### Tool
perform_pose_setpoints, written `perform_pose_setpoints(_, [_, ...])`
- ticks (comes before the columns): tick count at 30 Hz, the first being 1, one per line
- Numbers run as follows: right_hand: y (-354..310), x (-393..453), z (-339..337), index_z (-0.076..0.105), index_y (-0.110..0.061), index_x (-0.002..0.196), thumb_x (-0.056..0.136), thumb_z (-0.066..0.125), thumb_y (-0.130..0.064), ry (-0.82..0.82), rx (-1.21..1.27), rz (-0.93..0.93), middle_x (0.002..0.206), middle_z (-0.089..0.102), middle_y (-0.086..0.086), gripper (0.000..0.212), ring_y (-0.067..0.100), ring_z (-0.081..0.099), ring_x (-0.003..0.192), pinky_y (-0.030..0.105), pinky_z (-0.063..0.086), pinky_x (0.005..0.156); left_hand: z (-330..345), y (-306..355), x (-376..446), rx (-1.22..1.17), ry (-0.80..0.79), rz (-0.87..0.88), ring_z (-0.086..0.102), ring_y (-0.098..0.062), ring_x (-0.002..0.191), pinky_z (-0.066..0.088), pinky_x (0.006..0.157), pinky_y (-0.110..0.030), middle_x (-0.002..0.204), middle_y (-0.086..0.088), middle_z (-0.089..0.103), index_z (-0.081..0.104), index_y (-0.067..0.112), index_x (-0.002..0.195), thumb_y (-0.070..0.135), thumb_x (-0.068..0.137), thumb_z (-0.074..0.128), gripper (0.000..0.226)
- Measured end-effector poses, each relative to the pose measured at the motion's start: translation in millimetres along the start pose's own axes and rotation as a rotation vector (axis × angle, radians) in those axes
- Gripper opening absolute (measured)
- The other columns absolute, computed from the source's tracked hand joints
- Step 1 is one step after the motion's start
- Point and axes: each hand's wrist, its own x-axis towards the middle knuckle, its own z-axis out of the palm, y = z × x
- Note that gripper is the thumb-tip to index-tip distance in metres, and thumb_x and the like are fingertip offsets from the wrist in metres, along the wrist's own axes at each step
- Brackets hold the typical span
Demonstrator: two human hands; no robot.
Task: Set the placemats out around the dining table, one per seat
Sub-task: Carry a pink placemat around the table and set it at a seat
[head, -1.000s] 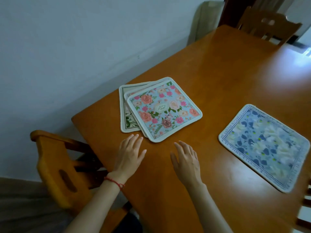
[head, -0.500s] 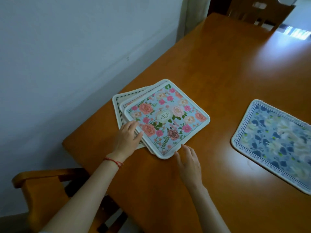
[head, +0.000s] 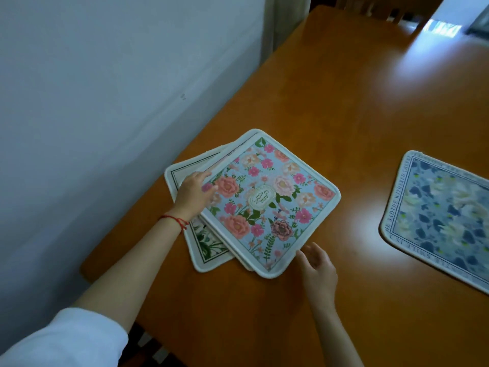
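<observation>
stack of mats (head: 238,205) sat near the table's (head: 357,107) wall-side corner, fanned and skewed. top mat (head: 267,202) pale blue with pink and peach flowers, white oval label at centre, white border. a second mat's edge showed just under it. bottom mat (head: 203,245), cream with a green line and leaves, stuck out toward the wall and the near edge.

left hand (head: 194,193) lay on the stack's wall-side edge, fingers (head: 205,176) spread and reaching onto the top mat's border; thumb side seemed tucked at that edge, but whether it pinched the mat i could not tell. red string on that wrist, white sleeve low in view.

right hand (head: 316,263) was at the top mat's near corner, palm half turned up, fingers loosely apart, fingertips just beside or touching the border; nothing gripped.

blue mat (head: 439,218) with pale flowers and lettered border lay flat on the table, well apart to the right, partly cut off by the frame.

wall (head: 105,88) grey-white along the table's left side.
</observation>
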Motion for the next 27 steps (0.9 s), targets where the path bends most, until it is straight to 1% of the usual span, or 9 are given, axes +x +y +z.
perform_pose_setpoints(5, [3,7,7,0.052,-0.004,0.126,0.085,0.064,-0.014,0.027,0.099,0.069,0.114,0.063,0.007,0.044,0.009,0.055,0.093,0.013,0.043,0.069,4,-7,28,0.055,-0.041,-0.012,0.048,-0.031,0.121,0.037,0.100,-0.036,0.130,-0.019,0.053,0.052,0.001,0.126,0.020,0.087,0.062,0.045])
perform_pose_setpoints(8, [2,9,12,0.056,-0.005,0.121,0.085,0.062,-0.010,0.028,0.117,0.076,0.106,0.065,0.005,0.037,0.006,0.058,0.084,0.009,0.048,0.058,7,-10,39,0.059,-0.054,-0.017,0.050,-0.032,0.118,0.039,0.099,-0.038,0.127,-0.019,0.055,0.052,0.001,0.126,0.019,0.085,0.064,0.046])
perform_pose_setpoints(12, [1,13,17,0.058,-0.006,0.119,0.085,0.062,-0.008,0.040,0.140,0.090,0.092,0.061,-0.003,0.034,-0.002,0.056,0.077,0.008,0.049,0.054,9,-13,48,0.064,-0.046,0.004,0.054,-0.033,0.110,0.042,0.093,-0.037,0.120,-0.020,0.058,0.055,-0.001,0.121,0.015,0.083,0.066,0.043])
perform_pose_setpoints(14, [2,14,18,0.058,-0.006,0.119,0.085,0.062,-0.009,0.055,0.151,0.099,0.090,0.061,-0.004,0.034,0.001,0.057,0.077,0.011,0.048,0.055,9,-13,51,0.072,-0.030,0.014,0.055,-0.032,0.102,0.043,0.086,-0.036,0.109,-0.019,0.059,0.059,-0.001,0.112,0.013,0.083,0.066,0.033])
perform_pose_setpoints(16, [2,15,19,0.058,-0.007,0.119,0.085,0.062,-0.009,0.063,0.159,0.099,0.090,0.061,-0.004,0.034,0.005,0.059,0.078,0.012,0.049,0.056,8,-11,52,0.083,-0.021,0.011,0.053,-0.030,0.095,0.041,0.080,-0.035,0.096,-0.015,0.054,0.061,0.003,0.102,0.013,0.083,0.065,0.022])
perform_pose_setpoints(17, [2,15,19,0.058,-0.007,0.119,0.085,0.062,-0.009,0.061,0.163,0.101,0.089,0.062,-0.004,0.034,0.006,0.059,0.078,0.013,0.049,0.057,9,-10,53,0.081,-0.017,0.010,0.053,-0.030,0.096,0.041,0.082,-0.035,0.097,-0.015,0.054,0.061,0.001,0.104,0.013,0.083,0.065,0.025])
perform_pose_setpoints(19, [2,16,20,0.057,-0.007,0.120,0.086,0.061,-0.008,0.048,0.175,0.112,0.086,0.063,-0.005,0.035,0.006,0.061,0.078,0.017,0.051,0.060,10,-9,54,0.072,-0.022,0.000,0.054,-0.032,0.104,0.043,0.088,-0.036,0.112,-0.019,0.058,0.058,-0.002,0.115,0.012,0.082,0.066,0.037])
perform_pose_setpoints(21, [3,16,20,0.056,-0.007,0.121,0.086,0.061,-0.008,0.031,0.176,0.117,0.084,0.063,-0.007,0.035,0.005,0.062,0.077,0.019,0.054,0.061,12,-8,54,0.064,-0.028,-0.013,0.055,-0.032,0.107,0.043,0.092,-0.036,0.120,-0.020,0.056,0.056,-0.002,0.120,0.013,0.082,0.067,0.043])
perform_pose_setpoints(27, [7,15,19,0.055,-0.006,0.121,0.086,0.060,-0.006,0.025,0.181,0.120,0.083,0.064,-0.007,0.035,0.005,0.063,0.077,0.013,0.054,0.056,10,-3,54,-0.017,-0.002,-0.074,0.057,-0.032,0.107,0.043,0.091,-0.033,0.119,-0.021,0.061,0.057,-0.004,0.119,0.007,0.078,0.070,0.044])
